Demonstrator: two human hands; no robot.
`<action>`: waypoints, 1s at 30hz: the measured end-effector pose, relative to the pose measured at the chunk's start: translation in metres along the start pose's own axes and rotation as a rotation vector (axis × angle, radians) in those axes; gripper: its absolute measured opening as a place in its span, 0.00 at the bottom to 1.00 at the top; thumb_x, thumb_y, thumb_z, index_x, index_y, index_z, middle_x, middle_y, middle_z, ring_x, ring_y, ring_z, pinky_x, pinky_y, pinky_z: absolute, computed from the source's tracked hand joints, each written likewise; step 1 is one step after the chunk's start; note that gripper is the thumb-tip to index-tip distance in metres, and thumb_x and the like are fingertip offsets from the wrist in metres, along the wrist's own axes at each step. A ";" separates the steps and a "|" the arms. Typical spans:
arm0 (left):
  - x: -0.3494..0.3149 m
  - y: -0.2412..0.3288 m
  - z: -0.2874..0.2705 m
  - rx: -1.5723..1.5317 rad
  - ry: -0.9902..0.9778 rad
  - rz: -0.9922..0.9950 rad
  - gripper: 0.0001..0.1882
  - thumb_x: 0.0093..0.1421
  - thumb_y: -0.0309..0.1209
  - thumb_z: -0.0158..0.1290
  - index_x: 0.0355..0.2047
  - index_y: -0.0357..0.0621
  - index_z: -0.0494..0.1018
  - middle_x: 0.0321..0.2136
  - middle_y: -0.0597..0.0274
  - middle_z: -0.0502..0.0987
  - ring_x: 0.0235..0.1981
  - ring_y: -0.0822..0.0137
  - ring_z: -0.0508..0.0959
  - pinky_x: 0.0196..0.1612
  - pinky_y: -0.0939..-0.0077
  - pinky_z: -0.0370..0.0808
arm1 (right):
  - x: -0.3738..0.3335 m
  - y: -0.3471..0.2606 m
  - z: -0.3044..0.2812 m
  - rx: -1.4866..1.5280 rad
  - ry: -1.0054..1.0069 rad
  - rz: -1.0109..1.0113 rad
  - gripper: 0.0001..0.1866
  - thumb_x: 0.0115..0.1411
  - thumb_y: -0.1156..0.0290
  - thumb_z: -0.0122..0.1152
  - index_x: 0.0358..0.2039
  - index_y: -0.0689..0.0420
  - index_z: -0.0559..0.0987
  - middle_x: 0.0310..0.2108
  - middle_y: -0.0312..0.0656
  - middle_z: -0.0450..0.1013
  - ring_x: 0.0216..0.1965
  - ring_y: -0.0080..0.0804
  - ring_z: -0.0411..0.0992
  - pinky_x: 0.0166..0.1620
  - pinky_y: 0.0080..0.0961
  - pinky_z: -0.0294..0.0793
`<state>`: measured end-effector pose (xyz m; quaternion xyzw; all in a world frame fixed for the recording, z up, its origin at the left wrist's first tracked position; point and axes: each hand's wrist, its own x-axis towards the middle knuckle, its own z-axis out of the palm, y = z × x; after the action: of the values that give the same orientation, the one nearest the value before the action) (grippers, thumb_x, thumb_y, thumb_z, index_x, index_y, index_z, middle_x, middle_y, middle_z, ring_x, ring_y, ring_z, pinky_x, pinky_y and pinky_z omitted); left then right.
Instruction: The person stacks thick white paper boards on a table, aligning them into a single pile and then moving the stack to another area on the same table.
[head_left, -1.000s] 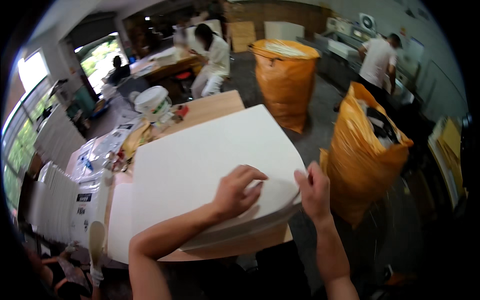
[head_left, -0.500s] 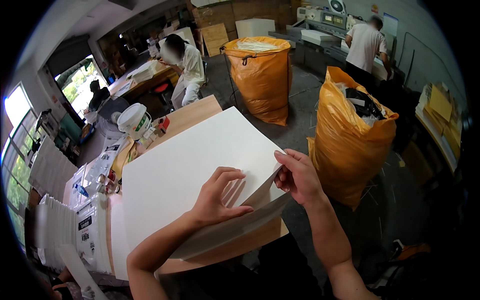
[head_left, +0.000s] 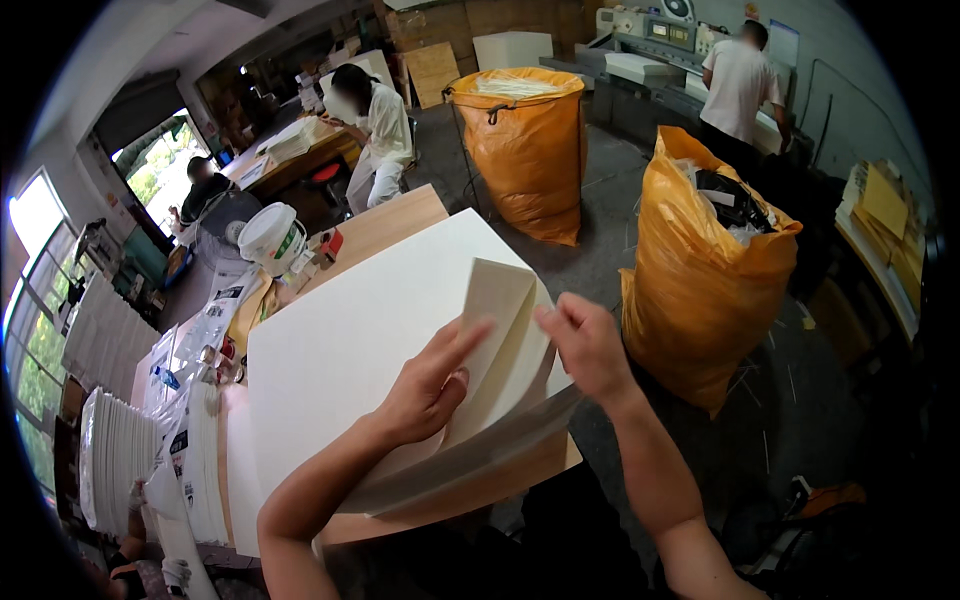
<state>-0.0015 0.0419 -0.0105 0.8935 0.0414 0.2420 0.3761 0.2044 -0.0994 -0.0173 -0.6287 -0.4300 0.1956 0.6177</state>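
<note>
A tall stack of large white paper sheets [head_left: 340, 335] lies on a wooden table in front of me. Its near right part is curled upward, and a raised flap of sheets [head_left: 496, 290] stands folded over the pile. My left hand [head_left: 425, 392] is against the flap's near side, index finger stretched out and slightly blurred, thumb bent below it. At the right edge of the stack my right hand [head_left: 590, 350] is closed, thumb and curled fingers pinching the lifted sheet edges. Its fingertips are partly blurred.
Two orange sacks [head_left: 525, 160] [head_left: 710, 290] stand beyond and right of the table [head_left: 400, 215]. A white bucket [head_left: 270, 238] sits behind the stack. Plastic-wrapped bundles [head_left: 205, 460] are at the left, near another person's gloved hand [head_left: 176, 572]. Other people work farther back.
The near right sheets have been bent up into a standing flap. My left hand has gone from hovering with spread fingers to touching the flap; my right hand has shifted slightly.
</note>
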 end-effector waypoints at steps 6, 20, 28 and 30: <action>0.000 0.013 0.008 0.068 0.010 0.073 0.24 0.55 0.27 0.69 0.53 0.48 0.77 0.55 0.50 0.73 0.56 0.53 0.76 0.58 0.63 0.74 | 0.008 -0.011 -0.009 0.642 -0.104 0.349 0.20 0.68 0.61 0.62 0.20 0.51 0.70 0.16 0.32 0.68 0.17 0.23 0.72 0.19 0.18 0.62; 0.001 0.006 0.003 0.049 0.005 0.092 0.26 0.57 0.22 0.63 0.57 0.49 0.76 0.62 0.47 0.70 0.62 0.48 0.72 0.63 0.58 0.72 | -0.002 -0.004 -0.007 0.484 -0.051 0.187 0.23 0.70 0.55 0.61 0.20 0.52 0.69 0.16 0.30 0.67 0.18 0.18 0.69 0.19 0.16 0.62; 0.001 0.012 0.006 0.123 -0.031 0.092 0.25 0.56 0.26 0.67 0.54 0.48 0.76 0.61 0.47 0.70 0.62 0.47 0.72 0.63 0.57 0.71 | 0.009 -0.002 -0.008 0.707 -0.111 0.311 0.19 0.69 0.63 0.59 0.20 0.50 0.68 0.15 0.33 0.68 0.15 0.24 0.70 0.18 0.19 0.61; 0.002 0.013 0.009 0.123 -0.016 0.050 0.26 0.53 0.27 0.70 0.52 0.51 0.77 0.61 0.49 0.70 0.62 0.48 0.73 0.60 0.57 0.75 | 0.010 -0.003 -0.007 0.720 -0.113 0.311 0.19 0.69 0.63 0.60 0.20 0.50 0.68 0.15 0.33 0.69 0.15 0.25 0.71 0.18 0.20 0.62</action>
<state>0.0030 0.0268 -0.0060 0.9176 0.0310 0.2414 0.3144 0.2147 -0.0965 -0.0109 -0.4178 -0.2668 0.4593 0.7371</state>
